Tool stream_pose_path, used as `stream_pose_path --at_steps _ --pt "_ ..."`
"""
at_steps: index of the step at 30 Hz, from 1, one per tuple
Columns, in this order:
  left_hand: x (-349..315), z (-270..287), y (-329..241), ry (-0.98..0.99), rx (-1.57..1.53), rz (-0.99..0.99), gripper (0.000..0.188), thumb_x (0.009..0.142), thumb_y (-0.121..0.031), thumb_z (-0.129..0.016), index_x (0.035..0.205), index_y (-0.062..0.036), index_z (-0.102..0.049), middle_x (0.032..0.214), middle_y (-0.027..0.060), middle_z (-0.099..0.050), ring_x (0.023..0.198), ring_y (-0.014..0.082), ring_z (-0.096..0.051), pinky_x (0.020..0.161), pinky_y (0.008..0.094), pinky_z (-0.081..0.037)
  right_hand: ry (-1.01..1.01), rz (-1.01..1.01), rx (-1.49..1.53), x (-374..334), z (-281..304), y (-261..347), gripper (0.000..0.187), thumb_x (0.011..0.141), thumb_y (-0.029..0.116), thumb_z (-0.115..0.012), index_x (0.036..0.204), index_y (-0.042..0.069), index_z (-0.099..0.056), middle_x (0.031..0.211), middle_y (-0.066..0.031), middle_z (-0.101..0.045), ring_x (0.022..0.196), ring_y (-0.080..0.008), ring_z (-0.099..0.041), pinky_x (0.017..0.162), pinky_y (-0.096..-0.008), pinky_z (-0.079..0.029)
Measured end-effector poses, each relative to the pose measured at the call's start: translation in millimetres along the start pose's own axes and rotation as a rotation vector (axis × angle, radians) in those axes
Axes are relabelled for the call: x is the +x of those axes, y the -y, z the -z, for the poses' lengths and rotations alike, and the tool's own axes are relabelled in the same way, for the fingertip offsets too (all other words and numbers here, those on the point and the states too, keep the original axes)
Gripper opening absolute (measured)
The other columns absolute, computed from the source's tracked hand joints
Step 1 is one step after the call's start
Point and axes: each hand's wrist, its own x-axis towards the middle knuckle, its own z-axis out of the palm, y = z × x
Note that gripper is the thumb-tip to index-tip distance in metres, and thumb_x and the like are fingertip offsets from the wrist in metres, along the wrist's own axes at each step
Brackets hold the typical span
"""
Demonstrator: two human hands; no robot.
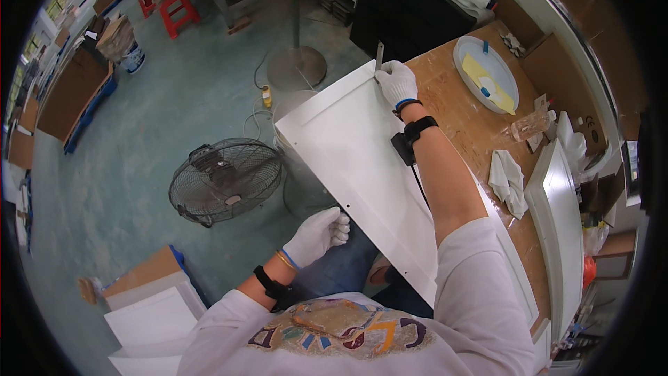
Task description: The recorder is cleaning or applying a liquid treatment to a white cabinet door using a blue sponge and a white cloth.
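A long white panel [348, 132] with a raised rim and small dark holes along its left edge lies slantwise in front of me, partly over the wooden table. At its far corner, my right hand [398, 82] in a white knit glove is closed on a thin, flat grey blade-like tool [380, 54]. The tool stands up from the panel's corner; its exact kind is unclear. My left hand [316, 237], also gloved, is beside the panel's left edge with fingers curled and thumb close to the rim. Anything inside its fingers is hidden.
On the wooden table [445, 83] are a pale round lid or tray [511, 83] with a yellow cloth, a clear bottle [532, 125] and a white cloth [508, 182]. A black floor fan [226, 181] stands at left. White boards [153, 317] lean lower left; another white panel [557, 216] is at right.
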Motion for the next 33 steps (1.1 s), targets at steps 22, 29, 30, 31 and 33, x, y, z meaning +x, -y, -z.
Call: stream_pose_path --at_steps 22,29,30,31,33 --pt "11.5 -0.9 -3.4 -0.013 0.076 -0.038 0.032 0.095 -0.031 -0.046 0.08 -0.005 -0.056 0.078 0.0055 -0.058 0.067 0.015 -0.057 0.063 0.0277 -0.049 -0.154 -0.204 -0.01 1.4 -14.2 9.1 0.027 0.071 0.018 -0.055 0.086 -0.001 -0.067 0.091 -0.0235 -0.064 0.091 -0.0386 -0.06 0.08 -0.0411 -0.047" --pt "18.5 -15.2 -22.5 -0.232 0.661 -0.259 0.035 0.091 -0.035 -0.053 0.091 0.0001 -0.056 0.078 0.0062 -0.059 0.064 0.0121 -0.059 0.059 0.0243 -0.051 -0.214 -0.247 0.082 -2.8 -23.9 11.9 0.025 0.069 0.015 -0.055 0.079 -0.003 -0.067 0.083 -0.0247 -0.064 0.083 -0.0396 -0.062 0.075 -0.0402 -0.048" --pt "20.5 -17.0 -24.5 -0.23 0.66 -0.262 0.035 0.091 -0.035 -0.053 0.091 0.0001 -0.056 0.078 0.0062 -0.059 0.064 0.0121 -0.059 0.059 0.0243 -0.051 -0.197 -0.263 0.098 -1.3 -24.1 9.4 0.024 0.068 0.015 -0.055 0.079 -0.003 -0.067 0.081 -0.024 -0.064 0.082 -0.0389 -0.062 0.074 -0.0394 -0.048" --pt "22.3 -18.7 -26.0 -0.217 0.631 -0.297 0.036 0.089 -0.035 -0.055 0.092 0.0006 -0.056 0.078 0.0058 -0.059 0.065 0.0113 -0.059 0.06 0.0243 -0.051 -0.182 -0.28 0.113 0.4 -23.8 6.8 0.023 0.068 0.015 -0.056 0.079 -0.003 -0.067 0.08 -0.0234 -0.065 0.081 -0.0381 -0.062 0.073 -0.0386 -0.048" --pt "23.4 -20.7 -28.3 -0.208 0.601 -0.335 0.036 0.088 -0.035 -0.057 0.093 0.0011 -0.056 0.078 0.0054 -0.059 0.065 0.0105 -0.059 0.061 0.0243 -0.052 -0.162 -0.27 0.126 1.7 -23.0 3.8 0.023 0.067 0.014 -0.057 0.078 -0.003 -0.068 0.079 -0.0226 -0.065 0.08 -0.0373 -0.063 0.073 -0.0381 -0.048"
